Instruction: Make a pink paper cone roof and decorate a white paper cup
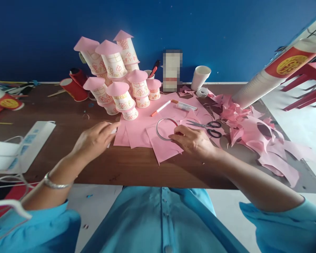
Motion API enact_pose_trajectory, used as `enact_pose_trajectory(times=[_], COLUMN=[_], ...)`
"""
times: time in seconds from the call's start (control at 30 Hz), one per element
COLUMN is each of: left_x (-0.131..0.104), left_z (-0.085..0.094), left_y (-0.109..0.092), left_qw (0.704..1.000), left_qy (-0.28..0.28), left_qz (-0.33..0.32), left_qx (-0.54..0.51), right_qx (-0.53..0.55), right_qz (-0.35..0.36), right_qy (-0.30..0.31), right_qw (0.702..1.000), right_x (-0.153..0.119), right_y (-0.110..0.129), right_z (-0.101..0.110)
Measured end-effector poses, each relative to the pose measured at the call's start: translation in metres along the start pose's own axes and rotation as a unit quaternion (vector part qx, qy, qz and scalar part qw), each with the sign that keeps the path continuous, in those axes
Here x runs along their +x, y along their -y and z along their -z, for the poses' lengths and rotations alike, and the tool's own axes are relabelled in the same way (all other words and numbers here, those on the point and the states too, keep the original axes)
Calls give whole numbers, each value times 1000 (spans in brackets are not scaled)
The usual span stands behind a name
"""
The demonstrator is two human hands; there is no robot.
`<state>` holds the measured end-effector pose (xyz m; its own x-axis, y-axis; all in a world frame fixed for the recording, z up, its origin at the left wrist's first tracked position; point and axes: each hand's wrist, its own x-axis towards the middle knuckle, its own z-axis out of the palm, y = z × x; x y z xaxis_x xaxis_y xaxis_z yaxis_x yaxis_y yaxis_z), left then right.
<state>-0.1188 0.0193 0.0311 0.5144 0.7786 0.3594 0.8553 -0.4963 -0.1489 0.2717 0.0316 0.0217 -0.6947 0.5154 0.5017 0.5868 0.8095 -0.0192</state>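
Observation:
My right hand (pixel 191 138) pinches the near right side of a thin metal ring (pixel 159 131), which rests over pink paper (pixel 164 151). Fingers of my left hand (pixel 94 140) are closed around something small and white (pixel 113 130) at the left edge of the pink sheets; its shape is mostly hidden. Black-handled scissors (pixel 208 125) lie open just beyond my right hand. Two markers (pixel 160 108) (pixel 184 106) rest on the paper farther back. Decorated paper-cup towers (pixel 121 96) with pink cone roofs stand behind my left hand.
Pink scraps (pixel 263 137) spread over the right side of the table (pixel 147 168). A white cup (pixel 201 77) and a tape roll (pixel 202 92) stand at the back. Red cups (pixel 75 89) lie behind on the left, and a power strip (pixel 33 146) with cables is at the far left.

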Motion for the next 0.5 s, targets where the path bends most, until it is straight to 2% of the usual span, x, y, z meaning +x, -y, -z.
enact_pose_trajectory(times=[0.07,0.17,0.27,0.37,0.5], left_x=[-3,0,9,22,47], left_z=[-10,-10,1,9,7], left_y=[18,22,5,-21,-53], left_qw=[999,998,998,998,989], left_qy=[29,22,-26,-66,-64], left_qz=[22,36,42,-14,-100], left_qx=[29,48,39,-8,-87], right_qx=[20,43,57,80,108], right_qz=[-13,-14,-25,-37,-25], right_qy=[38,83,108,121,84], right_qw=[999,996,992,989,990], right_x=[-3,-3,-2,-1,-5], right_y=[-9,-11,-7,-6,-11], right_z=[-6,-17,-26,-26,-15])
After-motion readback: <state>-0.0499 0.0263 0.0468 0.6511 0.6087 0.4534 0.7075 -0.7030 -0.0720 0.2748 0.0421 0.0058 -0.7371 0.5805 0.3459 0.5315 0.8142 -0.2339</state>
